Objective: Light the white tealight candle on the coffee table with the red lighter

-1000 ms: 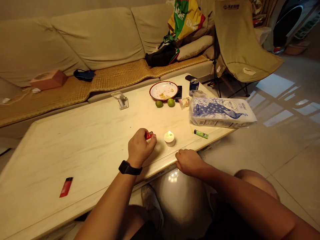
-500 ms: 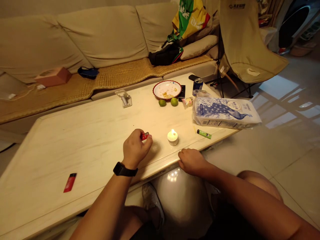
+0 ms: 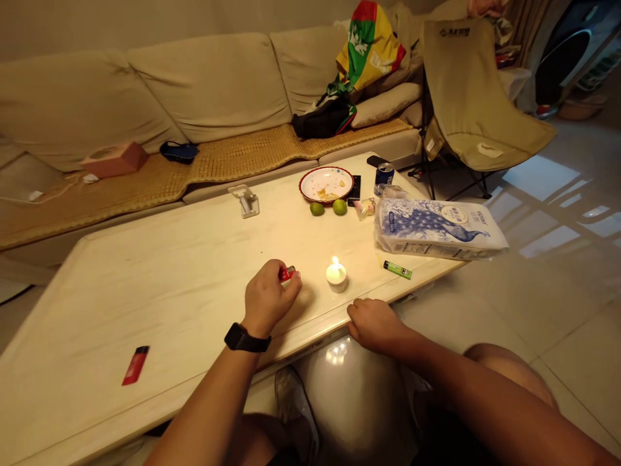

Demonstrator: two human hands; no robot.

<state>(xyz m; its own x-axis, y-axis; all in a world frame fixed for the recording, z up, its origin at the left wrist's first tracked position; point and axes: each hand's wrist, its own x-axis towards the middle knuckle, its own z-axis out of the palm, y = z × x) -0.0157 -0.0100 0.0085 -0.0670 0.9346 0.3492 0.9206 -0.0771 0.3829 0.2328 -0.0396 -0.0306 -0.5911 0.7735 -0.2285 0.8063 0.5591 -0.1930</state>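
My left hand (image 3: 266,292), with a black watch on its wrist, is closed around a red lighter (image 3: 287,274); its metal end shows by the thumb. To the right of that hand, a small white tealight candle (image 3: 336,278) burns upright on the table (image 3: 194,291). My right hand (image 3: 376,323) rests at the near table edge, fingers curled over the top and thumb against the side. A green lighter (image 3: 397,270) lies beyond the right hand. Another red lighter (image 3: 135,366) lies at the left of the table.
A wrapped tissue pack (image 3: 441,226) overhangs the table's right side. Behind are two green limes (image 3: 339,207), a red-rimmed plate (image 3: 315,196) with scraps, a can (image 3: 384,176) and a white stand (image 3: 245,202). A sofa (image 3: 208,90) and folding chair (image 3: 475,97) stand beyond.
The camera view has tilted slightly up, so things appear lower in the picture. Both hands keep nearly the same pose, and the candle flame looks a little taller.
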